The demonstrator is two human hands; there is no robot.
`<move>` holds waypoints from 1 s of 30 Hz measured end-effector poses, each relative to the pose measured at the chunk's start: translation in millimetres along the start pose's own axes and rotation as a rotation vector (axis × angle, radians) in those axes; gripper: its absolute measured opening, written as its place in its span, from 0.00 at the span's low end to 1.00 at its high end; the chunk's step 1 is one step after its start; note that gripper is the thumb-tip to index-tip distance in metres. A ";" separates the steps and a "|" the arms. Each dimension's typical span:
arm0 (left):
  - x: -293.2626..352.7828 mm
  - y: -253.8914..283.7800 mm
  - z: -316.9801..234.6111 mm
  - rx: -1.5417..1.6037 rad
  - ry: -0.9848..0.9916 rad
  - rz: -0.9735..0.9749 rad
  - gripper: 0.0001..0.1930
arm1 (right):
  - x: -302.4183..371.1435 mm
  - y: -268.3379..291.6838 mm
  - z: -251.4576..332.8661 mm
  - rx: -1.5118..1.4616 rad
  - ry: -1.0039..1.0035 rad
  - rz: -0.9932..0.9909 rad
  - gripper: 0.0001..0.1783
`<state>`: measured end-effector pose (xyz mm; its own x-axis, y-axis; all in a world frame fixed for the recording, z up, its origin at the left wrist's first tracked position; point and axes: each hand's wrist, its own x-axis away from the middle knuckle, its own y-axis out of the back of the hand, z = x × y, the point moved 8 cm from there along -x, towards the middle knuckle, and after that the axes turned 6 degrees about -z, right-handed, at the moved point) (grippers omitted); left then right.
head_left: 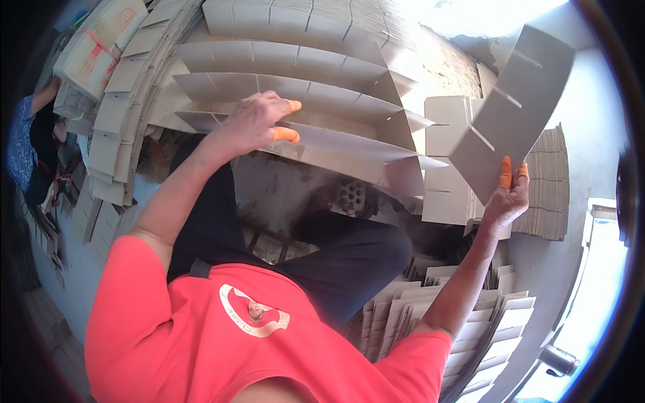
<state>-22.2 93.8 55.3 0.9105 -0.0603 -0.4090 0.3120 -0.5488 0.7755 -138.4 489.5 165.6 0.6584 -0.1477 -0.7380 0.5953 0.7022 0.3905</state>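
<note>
My right hand (508, 200), with orange covers on its fingertips, grips the lower end of a grey slotted cardboard strip (514, 111), raised and tilted at the right. My left hand (255, 124) hovers by the top edges of the long cardboard strips (349, 138) standing in front of me. Its orange-covered thumb and finger are apart, and no held thing shows between them. A cross strip (398, 111) joins the right ends of the long strips, which stand on edge in rows.
Stacks of slotted cardboard lie at the right (547, 188) and along the left (117, 127). More cardboard pieces (470, 342) stand at my lower right. A wrapped bundle (101, 50) rests at the far left, near another person's arm (46, 96). A bright opening is at the right edge.
</note>
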 end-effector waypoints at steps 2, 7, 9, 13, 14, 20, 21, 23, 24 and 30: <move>7.2 -16.5 12.4 0.015 0.016 0.040 0.18 | -0.4 -22.4 30.7 -0.012 -0.032 0.196 0.09; 5.0 -32.5 14.2 0.067 -0.014 0.005 0.12 | 30.4 -71.3 84.6 -0.103 -0.001 0.500 0.05; 5.9 -34.1 15.3 0.061 -0.011 -0.003 0.11 | 39.7 -85.7 93.8 -0.127 0.023 0.545 0.09; 7.5 -35.1 15.9 0.033 0.003 -0.005 0.09 | 51.7 -102.6 89.0 -0.077 0.029 0.650 0.10; 7.3 -34.6 15.1 0.027 0.002 -0.005 0.09 | 54.4 -105.6 88.7 -0.063 0.022 0.675 0.16; 3.6 -39.0 9.4 0.091 0.026 0.013 0.13 | 57.6 -114.9 83.7 -0.139 0.023 0.758 0.22; 2.6 -41.7 8.1 0.104 0.019 0.010 0.14 | 58.1 -118.2 84.0 -0.156 0.025 0.771 0.22; -0.4 -49.9 5.2 0.130 0.006 0.006 0.15 | 57.6 -124.3 86.6 -0.164 0.035 0.790 0.22; -3.4 -52.5 2.4 0.128 0.013 0.011 0.15 | 56.6 -127.0 88.4 -0.153 0.043 0.794 0.22; -12.6 -65.5 -3.3 0.068 -0.006 -0.014 0.11 | 54.2 -130.6 86.7 -0.133 -0.012 0.789 0.22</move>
<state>-53.2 133.3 11.3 0.9046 -0.0574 -0.4223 0.3050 -0.6050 0.7355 -140.5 329.4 122.3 0.8677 0.4203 -0.2653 -0.1074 0.6797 0.7256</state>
